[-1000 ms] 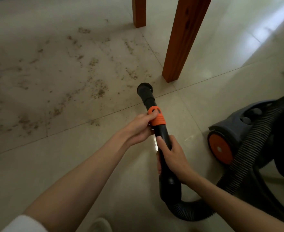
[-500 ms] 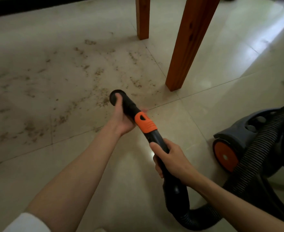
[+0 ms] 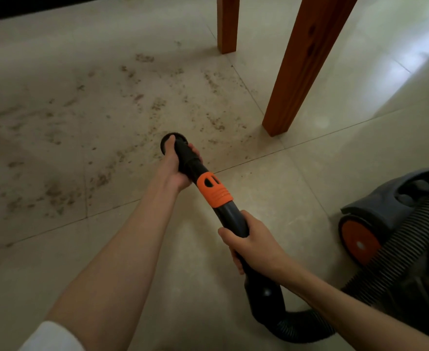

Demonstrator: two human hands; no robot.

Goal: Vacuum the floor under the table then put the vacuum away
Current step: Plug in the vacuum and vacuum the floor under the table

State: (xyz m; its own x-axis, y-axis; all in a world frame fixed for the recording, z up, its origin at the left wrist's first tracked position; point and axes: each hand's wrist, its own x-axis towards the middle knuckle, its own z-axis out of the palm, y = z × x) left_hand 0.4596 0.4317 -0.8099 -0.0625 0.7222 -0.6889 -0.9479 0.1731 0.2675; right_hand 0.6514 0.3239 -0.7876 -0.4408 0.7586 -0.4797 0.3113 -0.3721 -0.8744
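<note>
A black vacuum wand (image 3: pixel 229 216) with an orange collar (image 3: pixel 214 190) points down and away from me toward the dirty floor. My left hand (image 3: pixel 175 165) grips the wand's front end just behind the round nozzle (image 3: pixel 174 138). My right hand (image 3: pixel 252 243) grips the curved handle lower down. The ribbed black hose (image 3: pixel 395 254) loops from the handle to the grey canister vacuum (image 3: pixel 390 206) with an orange wheel at the right. Brown crumbs and dirt (image 3: pixel 157 107) are scattered over the pale tiles ahead of the nozzle.
Two wooden table legs stand ahead: a near one (image 3: pixel 302 69) right of the nozzle and a far one (image 3: pixel 228 24) behind it. Dirt spreads left across the tiles (image 3: pixel 51 191). A dark strip runs along the far left edge.
My left hand slid from the orange collar forward to the nozzle end. The wand swung left and lower toward the dirty tiles. My right hand kept its hold.
</note>
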